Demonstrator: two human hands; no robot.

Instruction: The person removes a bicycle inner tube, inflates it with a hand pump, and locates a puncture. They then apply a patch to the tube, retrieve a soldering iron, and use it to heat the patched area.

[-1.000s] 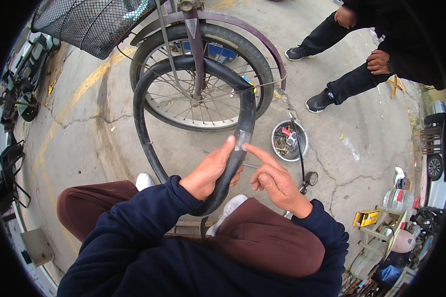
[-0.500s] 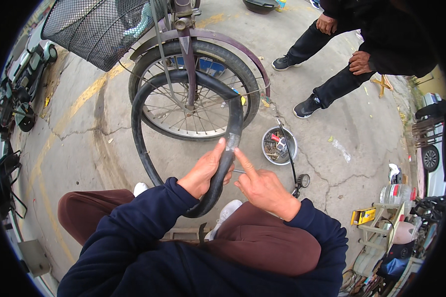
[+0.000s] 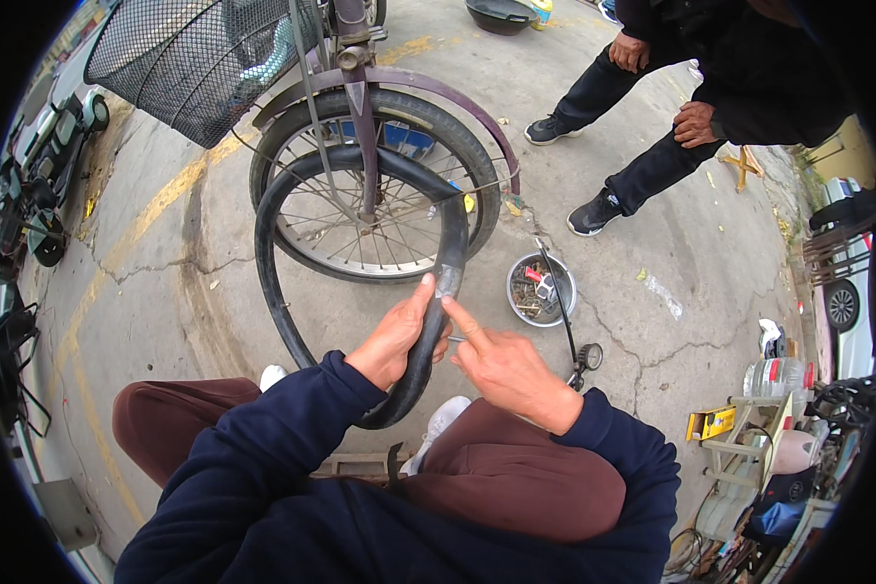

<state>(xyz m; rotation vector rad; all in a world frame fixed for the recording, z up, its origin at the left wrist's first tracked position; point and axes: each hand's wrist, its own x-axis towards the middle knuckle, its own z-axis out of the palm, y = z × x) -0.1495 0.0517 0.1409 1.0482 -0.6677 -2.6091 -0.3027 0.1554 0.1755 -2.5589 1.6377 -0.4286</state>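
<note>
My left hand (image 3: 396,336) is closed around a black bicycle inner tube (image 3: 266,246), its thumb lying along the tube just below a grey, scuffed patch of rubber (image 3: 449,280). My right hand (image 3: 504,370) stretches its index finger to the tube's edge below that patch. The other right fingers are curled, and a thin metal rod (image 3: 456,339) sticks out from them; its far part is hidden. The tube hangs in a loop in front of a spoked bicycle front wheel (image 3: 399,270), with its upper part passing close to the purple fork (image 3: 370,146).
A metal bowl (image 3: 516,311) of small parts stands right of the wheel, beside a black rod with a round gauge (image 3: 590,356). A person in dark trousers (image 3: 642,167) sits at the upper right. Right lie a yellow box (image 3: 711,423) and plastic bottles (image 3: 781,377). A mesh basket (image 3: 195,58) overhangs the left.
My right index finger has moved slightly left and down, closer against the tube. The left hand keeps its hold. The whole view has shifted a little.
</note>
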